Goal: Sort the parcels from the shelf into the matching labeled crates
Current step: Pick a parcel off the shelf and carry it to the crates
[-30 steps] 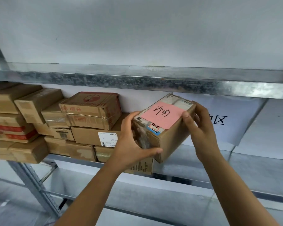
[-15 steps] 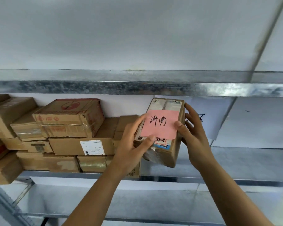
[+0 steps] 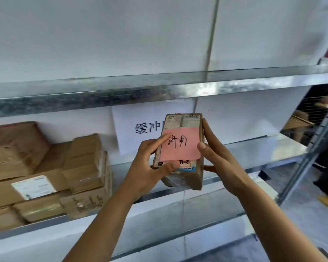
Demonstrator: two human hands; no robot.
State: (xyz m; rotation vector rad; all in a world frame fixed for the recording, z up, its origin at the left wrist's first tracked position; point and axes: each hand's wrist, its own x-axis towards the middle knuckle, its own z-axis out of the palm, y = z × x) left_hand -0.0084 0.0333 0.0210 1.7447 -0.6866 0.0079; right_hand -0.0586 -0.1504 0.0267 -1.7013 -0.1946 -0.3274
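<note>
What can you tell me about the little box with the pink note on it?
The parcel is a small brown cardboard box bound in glossy clear tape, with a white printed label on its facing side, mostly covered by a pink note handwritten in black. It is held nearly upright before the metal shelf. The left hand grips its left side, thumb on the label; the right hand holds its right side, thumb at the note's edge.

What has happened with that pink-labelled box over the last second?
The parcel has swung from tilted to upright and come away from the stacked boxes. The left hand and right hand still hold it; those boxes have stayed put.
</note>
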